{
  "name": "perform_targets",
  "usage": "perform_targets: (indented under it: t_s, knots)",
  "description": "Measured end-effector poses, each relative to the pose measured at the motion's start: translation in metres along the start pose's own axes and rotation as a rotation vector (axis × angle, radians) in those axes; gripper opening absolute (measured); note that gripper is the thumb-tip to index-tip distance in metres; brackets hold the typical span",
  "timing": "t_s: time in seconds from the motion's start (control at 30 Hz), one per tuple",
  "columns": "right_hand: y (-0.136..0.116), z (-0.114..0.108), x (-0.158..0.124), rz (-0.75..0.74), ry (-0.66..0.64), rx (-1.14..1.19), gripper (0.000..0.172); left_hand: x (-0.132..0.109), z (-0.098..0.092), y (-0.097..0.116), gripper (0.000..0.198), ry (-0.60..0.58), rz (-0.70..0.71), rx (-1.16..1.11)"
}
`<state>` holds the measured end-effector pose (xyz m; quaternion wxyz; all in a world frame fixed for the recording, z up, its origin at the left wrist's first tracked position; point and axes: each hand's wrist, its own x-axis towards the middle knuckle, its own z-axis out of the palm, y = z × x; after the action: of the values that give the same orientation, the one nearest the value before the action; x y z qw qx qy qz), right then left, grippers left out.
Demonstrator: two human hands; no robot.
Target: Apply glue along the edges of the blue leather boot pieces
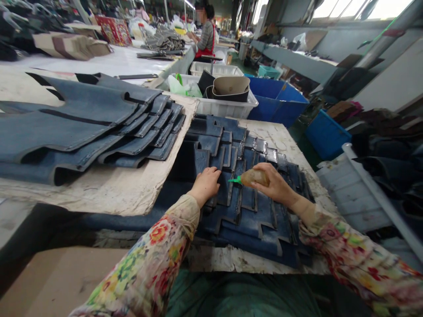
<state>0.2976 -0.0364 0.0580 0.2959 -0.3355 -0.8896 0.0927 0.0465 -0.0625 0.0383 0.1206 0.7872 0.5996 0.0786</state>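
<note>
In the head view, the work sits in the lower middle of the frame: a fanned row of dark blue cut pieces (241, 207) lies overlapped on a stained board on the table (284, 141). The left hand (206, 182) rests flat, fingers spread, on the left end of that row, pressing the pieces down and holding nothing. The right hand (276, 185) is closed around a small squeeze bottle (253, 177), its green nozzle pointing left and touching or nearly touching a piece edge just beside the left hand.

Toward the upper right of the row, several piece edges (261, 145) shine wet and glossy, which I judge to be strips already coated. The pieces below and nearer the bottom of the frame look matt, so by my reading the far part of the row is done and the near part is left; the nozzle stands roughly between the two.

In the left half of the frame a second batch of blue pieces (99, 127) lies spread on a raised board, apart from both hands; no gloss can be made out there. Behind the row, a white bin (231, 108) holds rolled material. A person (206, 33) works at the far end of the table, top centre.
</note>
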Motion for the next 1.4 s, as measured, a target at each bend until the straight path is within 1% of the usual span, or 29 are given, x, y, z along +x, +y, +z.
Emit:
perform_targets:
  t_s: [0.07, 0.1, 0.23, 0.27, 0.47, 0.63, 0.7, 1.0, 1.23, 1.4]
  knots:
    - [0.006, 0.001, 0.006, -0.003, 0.057, -0.028, 0.040, 0.000, 0.001, -0.001, 0.044, 0.002, 0.002, 0.001]
    - [0.008, 0.001, 0.007, -0.003, 0.066, -0.029, 0.040, 0.000, 0.001, -0.001, 0.045, 0.003, 0.003, 0.001]
    - [0.009, 0.000, 0.004, -0.007, -0.017, 0.003, 0.042, 0.001, 0.001, -0.001, 0.044, 0.005, 0.003, -0.003]
    - [0.009, 0.001, 0.004, -0.007, -0.021, 0.003, 0.041, 0.001, 0.001, -0.001, 0.043, 0.005, 0.003, -0.004]
    - [0.020, 0.002, 0.014, 0.009, 0.111, -0.061, 0.040, 0.001, 0.001, -0.001, 0.044, 0.002, 0.002, -0.005]
    - [0.021, 0.001, 0.015, -0.008, 0.066, -0.043, 0.040, 0.001, 0.002, -0.001, 0.044, 0.004, 0.000, -0.010]
    - [0.023, 0.002, 0.017, -0.005, 0.069, -0.052, 0.040, 0.001, 0.002, -0.001, 0.043, 0.004, -0.004, -0.009]
    - [0.058, 0.006, 0.042, 0.039, 0.131, -0.118, 0.039, 0.002, 0.002, -0.001, 0.044, -0.007, -0.008, -0.006]
    - [0.081, 0.009, 0.065, 0.068, 0.182, -0.146, 0.039, 0.000, -0.002, 0.000, 0.042, -0.010, -0.003, -0.004]
    - [0.094, 0.010, 0.078, 0.117, 0.219, -0.164, 0.040, -0.001, -0.002, 0.001, 0.041, -0.019, -0.005, -0.002]
